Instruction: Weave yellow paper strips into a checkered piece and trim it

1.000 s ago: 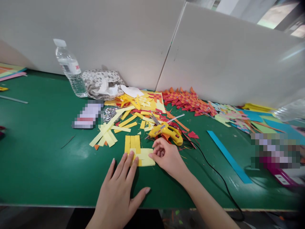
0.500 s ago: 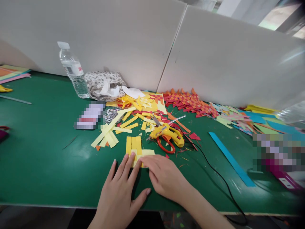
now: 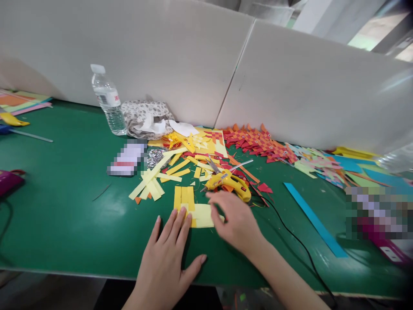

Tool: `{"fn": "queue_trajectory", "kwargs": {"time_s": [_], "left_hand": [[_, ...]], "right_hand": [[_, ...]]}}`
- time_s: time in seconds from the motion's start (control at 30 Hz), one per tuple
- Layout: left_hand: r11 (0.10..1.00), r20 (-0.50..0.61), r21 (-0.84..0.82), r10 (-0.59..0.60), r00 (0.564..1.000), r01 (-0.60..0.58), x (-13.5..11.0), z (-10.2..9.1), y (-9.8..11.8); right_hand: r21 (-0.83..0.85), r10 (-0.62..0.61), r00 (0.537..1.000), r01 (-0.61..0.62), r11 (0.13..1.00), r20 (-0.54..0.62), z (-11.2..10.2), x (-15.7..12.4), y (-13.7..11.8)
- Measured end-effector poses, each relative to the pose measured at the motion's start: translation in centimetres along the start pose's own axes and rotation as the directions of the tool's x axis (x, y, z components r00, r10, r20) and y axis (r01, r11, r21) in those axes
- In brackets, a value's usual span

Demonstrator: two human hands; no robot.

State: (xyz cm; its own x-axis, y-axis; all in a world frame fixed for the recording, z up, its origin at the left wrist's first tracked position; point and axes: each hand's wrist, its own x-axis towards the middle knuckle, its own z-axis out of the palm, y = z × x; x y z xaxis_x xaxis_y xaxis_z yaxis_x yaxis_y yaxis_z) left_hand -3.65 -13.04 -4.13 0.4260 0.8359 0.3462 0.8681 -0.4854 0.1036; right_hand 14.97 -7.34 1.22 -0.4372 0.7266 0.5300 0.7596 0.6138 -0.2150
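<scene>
Starting from the left of the green table (image 3: 64, 215), we find a clear water bottle (image 3: 111, 105) standing near the grey wall, and in front of it a phone (image 3: 129, 159) lying flat, its screen blurred out. Loose yellow strips (image 3: 150, 185) lie scattered to the phone's right.

Next comes our left hand (image 3: 166, 258), fingers straight and slightly spread, thumb held out to the right; its fingertips rest on the lower left of a small woven paper piece (image 3: 200, 216). The piece lies flat near the middle of the table: three deep-yellow strips stand side by side, reaching away from us, and pale-yellow paper crosses them and runs out to the right. Where they meet we see light and dark checks, partly hidden by our fingertips.

Behind its right end lies a yellow glue gun (image 3: 229, 184). Our right hand (image 3: 237, 221) is at that pale end, fingers bent; we cannot tell whether they grip the paper. Farther right, a blue strip (image 3: 314, 219) lies at a slant.
</scene>
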Motion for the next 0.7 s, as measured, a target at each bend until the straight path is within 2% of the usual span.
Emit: {"fn": "queue_trajectory", "kwargs": {"time_s": [0.07, 0.1, 0.13, 0.2, 0.23, 0.3, 0.4, 0.5, 0.7], "left_hand": [[1.0, -0.001, 0.0, -0.006, 1.0, 0.006, 0.0, 0.0, 0.0], [1.0, 0.001, 0.002, -0.007, 1.0, 0.007, 0.0, -0.1, 0.0], [1.0, 0.005, 0.006, -0.007, 1.0, 0.007, 0.0, -0.1, 0.0], [1.0, 0.011, 0.015, -0.005, 1.0, 0.005, 0.0, -0.1, 0.0], [1.0, 0.011, 0.018, -0.002, 1.0, 0.002, 0.0, 0.0, 0.0], [1.0, 0.006, 0.019, 0.002, 1.0, -0.002, -0.1, 0.1, 0.0], [1.0, -0.024, 0.01, 0.0, 1.0, 0.0, -0.1, 0.3, -0.1], [1.0, -0.048, -0.006, 0.001, 0.999, -0.001, -0.2, 0.4, -0.2], [1.0, -0.053, 0.013, 0.011, 0.999, -0.011, -0.2, 0.1, -0.1]], "right_hand": [[-0.017, 0.144, 0.98, -0.147, 0.989, -0.137, -0.4, 1.1, 0.9], [-0.012, 0.184, 0.971, -0.188, 0.982, -0.155, -0.3, 1.7, 1.0], [-0.006, 0.202, 0.973, -0.204, 0.979, -0.109, -0.1, 2.3, 1.0], [0.022, 0.105, 0.993, -0.106, 0.994, 0.055, 0.9, 3.5, 0.3], [0.027, 0.03, 0.989, -0.035, 0.999, 0.144, 1.6, 4.1, -0.2], [-0.013, -0.072, 0.965, 0.077, 0.997, 0.251, 3.1, 5.0, -1.3], [-0.082, -0.069, 0.932, 0.104, 0.991, 0.357, 5.0, 5.8, -2.0], [-0.11, -0.039, 0.92, 0.089, 0.99, 0.39, 5.7, 5.8, -1.8], [-0.031, -0.098, 0.945, 0.113, 0.993, 0.313, 5.3, 5.3, -1.7]]}}
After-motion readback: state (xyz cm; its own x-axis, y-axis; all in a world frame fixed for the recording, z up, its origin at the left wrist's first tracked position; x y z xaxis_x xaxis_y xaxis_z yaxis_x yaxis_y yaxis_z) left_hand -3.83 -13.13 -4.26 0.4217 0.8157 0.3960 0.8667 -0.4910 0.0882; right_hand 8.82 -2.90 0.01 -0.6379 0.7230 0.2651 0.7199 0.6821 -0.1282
